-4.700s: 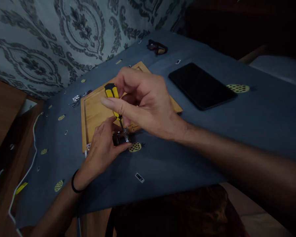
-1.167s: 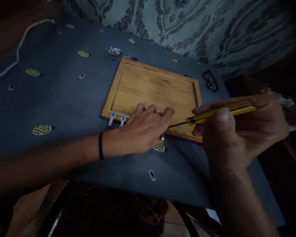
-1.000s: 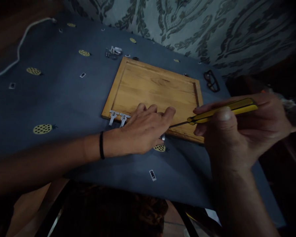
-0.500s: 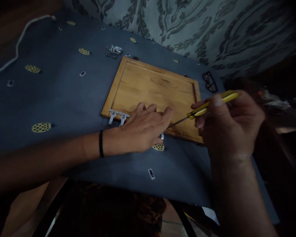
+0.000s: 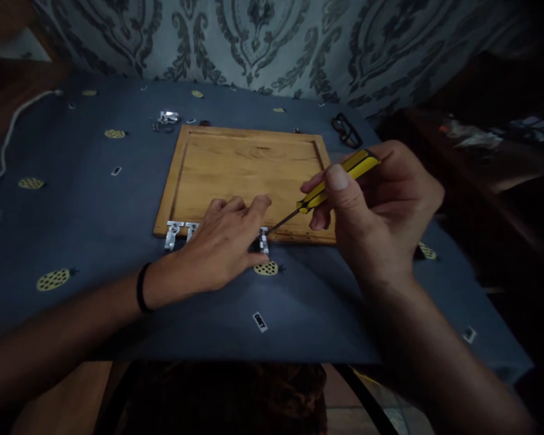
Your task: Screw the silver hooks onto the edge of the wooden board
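Note:
A wooden panel [image 5: 249, 166] with a raised frame lies on the table. Metal hinges [image 5: 173, 234] sit along its near edge, partly hidden by my left hand. My left hand [image 5: 222, 241] rests over that edge with fingers spread, the thumb beside the rightmost hinge [image 5: 263, 240]; any contact under the palm is hidden. In my right hand [image 5: 381, 211] is a screwdriver [image 5: 338, 181] with a yellow and black handle, gripped between thumb and fingers. Its shaft slants down left, and the tip meets or nearly meets the rightmost hinge.
Loose metal hardware [image 5: 167, 119] lies beyond the panel's far left corner. Dark-framed glasses [image 5: 346, 130] are at the far right. A white cable [image 5: 9, 133] runs along the left. The blue patterned tablecloth [image 5: 90, 211] covers the table, with a patterned curtain [image 5: 254, 42] behind.
The camera view has turned, so the panel appears farther left and more level. The screwdriver stays in my right hand, and the rightmost hinge shows more clearly beside my left hand.

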Available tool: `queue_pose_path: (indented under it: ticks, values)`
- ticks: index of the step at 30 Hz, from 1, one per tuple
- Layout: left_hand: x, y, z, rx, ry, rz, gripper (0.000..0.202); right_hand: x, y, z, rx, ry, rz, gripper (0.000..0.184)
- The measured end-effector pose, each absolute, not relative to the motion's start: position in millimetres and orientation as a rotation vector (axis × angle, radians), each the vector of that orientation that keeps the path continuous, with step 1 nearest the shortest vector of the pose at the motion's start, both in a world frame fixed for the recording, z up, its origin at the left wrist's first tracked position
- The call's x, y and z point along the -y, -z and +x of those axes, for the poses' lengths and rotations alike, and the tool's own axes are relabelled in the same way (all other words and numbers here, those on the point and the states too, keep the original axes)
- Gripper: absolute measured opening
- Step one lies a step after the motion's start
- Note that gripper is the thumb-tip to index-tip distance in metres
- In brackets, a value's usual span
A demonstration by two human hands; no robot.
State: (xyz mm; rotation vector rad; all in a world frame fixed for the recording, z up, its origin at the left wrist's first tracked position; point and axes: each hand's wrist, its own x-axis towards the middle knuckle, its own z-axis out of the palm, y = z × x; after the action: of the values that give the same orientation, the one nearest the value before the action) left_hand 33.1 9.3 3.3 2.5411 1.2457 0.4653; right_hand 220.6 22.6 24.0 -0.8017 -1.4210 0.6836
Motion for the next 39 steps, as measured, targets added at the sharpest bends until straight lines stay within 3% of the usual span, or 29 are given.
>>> queue_pose_path:
  ticks: [6,14,22,27,39]
  values:
    - [-8.6,-6.0,34.7,-1.296,-0.459,2.527,0.078,-15.2,-33.0,218.6,1.435,-0.684,-0.793,0.031]
    - [-10.4,-9.6,36.8,-1.332,-0.434,2.517,0.08,-12.0,-31.0,221.3,1.49,-0.748,-0.856,0.034]
    - [-11.4,-10.2,35.8,-1.312,-0.46,2.516,0.065,-13.4,-26.0,222.1,1.564,-0.702,-0.869,0.03]
    - [-11.5,-8.5,35.0,-1.304,-0.485,2.538,0.067,-11.3,-25.4,222.4,1.607,-0.675,-0.852,0.029]
    - [-12.3,-10.9,35.7,-1.325,-0.463,2.536,0.055,-18.8,-30.9,227.9,1.687,-0.913,-0.644,0.015]
